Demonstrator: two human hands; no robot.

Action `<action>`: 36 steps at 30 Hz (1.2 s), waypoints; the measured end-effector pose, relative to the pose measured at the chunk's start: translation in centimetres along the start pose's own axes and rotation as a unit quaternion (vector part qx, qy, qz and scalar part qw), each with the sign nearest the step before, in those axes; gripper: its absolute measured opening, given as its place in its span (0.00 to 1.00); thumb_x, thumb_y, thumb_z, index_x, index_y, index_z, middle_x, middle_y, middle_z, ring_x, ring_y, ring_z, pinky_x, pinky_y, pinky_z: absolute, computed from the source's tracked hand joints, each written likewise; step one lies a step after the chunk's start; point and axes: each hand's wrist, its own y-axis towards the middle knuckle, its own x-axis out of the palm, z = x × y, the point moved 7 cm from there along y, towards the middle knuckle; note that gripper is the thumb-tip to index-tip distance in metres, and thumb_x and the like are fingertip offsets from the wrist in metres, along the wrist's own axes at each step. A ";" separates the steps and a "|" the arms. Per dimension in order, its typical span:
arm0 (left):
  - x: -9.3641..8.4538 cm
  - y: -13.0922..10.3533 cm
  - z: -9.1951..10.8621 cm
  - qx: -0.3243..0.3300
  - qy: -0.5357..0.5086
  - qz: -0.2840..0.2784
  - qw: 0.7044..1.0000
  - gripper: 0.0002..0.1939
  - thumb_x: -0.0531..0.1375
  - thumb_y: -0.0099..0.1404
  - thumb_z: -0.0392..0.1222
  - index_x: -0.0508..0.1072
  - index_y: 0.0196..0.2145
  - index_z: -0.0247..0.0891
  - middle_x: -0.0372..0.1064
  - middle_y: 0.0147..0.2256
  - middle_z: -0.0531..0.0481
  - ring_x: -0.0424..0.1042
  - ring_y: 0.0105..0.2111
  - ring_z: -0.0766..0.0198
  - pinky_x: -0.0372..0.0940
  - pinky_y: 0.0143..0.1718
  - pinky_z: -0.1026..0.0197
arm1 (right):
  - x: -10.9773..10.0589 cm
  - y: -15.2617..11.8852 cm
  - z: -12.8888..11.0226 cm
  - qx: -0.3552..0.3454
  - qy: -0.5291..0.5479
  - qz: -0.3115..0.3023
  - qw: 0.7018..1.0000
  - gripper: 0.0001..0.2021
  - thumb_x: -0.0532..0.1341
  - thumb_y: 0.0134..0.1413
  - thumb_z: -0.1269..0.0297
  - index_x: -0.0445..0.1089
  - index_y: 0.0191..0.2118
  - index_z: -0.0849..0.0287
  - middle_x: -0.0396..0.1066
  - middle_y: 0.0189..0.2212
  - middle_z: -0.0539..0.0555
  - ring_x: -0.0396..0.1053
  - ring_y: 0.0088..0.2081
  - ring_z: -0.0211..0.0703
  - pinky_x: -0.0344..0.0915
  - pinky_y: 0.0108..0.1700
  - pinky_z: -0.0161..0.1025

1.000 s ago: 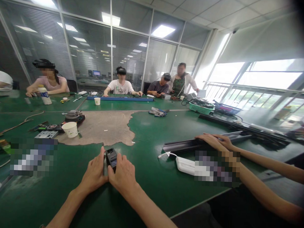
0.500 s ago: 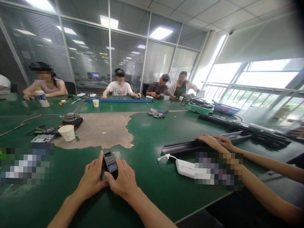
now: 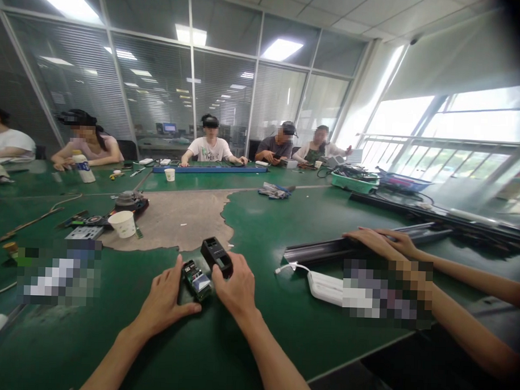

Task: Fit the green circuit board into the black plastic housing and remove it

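Between my hands lies a small device's inner part, with a green circuit board and a small screen showing. My left hand rests at its left side, fingers stretched out and thumb spread below its near end; whether the thumb presses on it I cannot tell. A black plastic housing with a rectangular opening is tilted just above and right of the board. My right hand grips this housing between thumb and fingers. Both parts are over the green table, apart from each other.
A paper cup stands on a brown worn patch, near loose electronic parts. To the right, a co-worker's hands rest on a dark metal rail, behind a white power bank. Other people sit across the table.
The black housing has come off the device and moved up and right in my right hand, exposing the circuit board. My left hand stays beside the board. The view has shifted slightly.
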 end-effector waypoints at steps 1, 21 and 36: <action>0.0 0.0 0.0 -0.001 -0.001 -0.002 1.000 0.57 0.60 0.52 0.63 0.31 0.66 0.39 0.54 0.59 0.36 0.55 0.57 0.43 0.49 0.55 0.43 | 0.0 0.2 0.8 0.020 -0.023 -0.005 1.000 0.14 0.56 0.53 0.60 0.64 0.45 0.58 0.66 0.39 0.56 0.66 0.40 0.45 0.60 0.43 0.39; 0.0 1.7 -0.1 -0.096 -0.015 0.055 0.994 0.49 0.64 0.46 0.61 0.53 0.60 0.36 0.60 0.53 0.38 0.61 0.53 0.45 0.54 0.52 0.47 | 3.0 -0.9 2.6 0.027 -0.091 -0.061 0.994 0.22 0.57 0.51 0.59 0.60 0.52 0.59 0.63 0.42 0.57 0.62 0.46 0.49 0.60 0.45 0.41; -0.3 1.1 -0.2 -0.022 -0.223 0.052 0.973 0.61 0.66 0.52 0.48 0.23 0.65 0.42 0.45 0.63 0.34 0.55 0.60 0.48 0.52 0.58 0.44 | 2.5 0.1 -2.3 -0.011 0.047 -0.051 0.998 0.16 0.57 0.52 0.60 0.66 0.47 0.59 0.68 0.40 0.56 0.66 0.42 0.45 0.61 0.46 0.39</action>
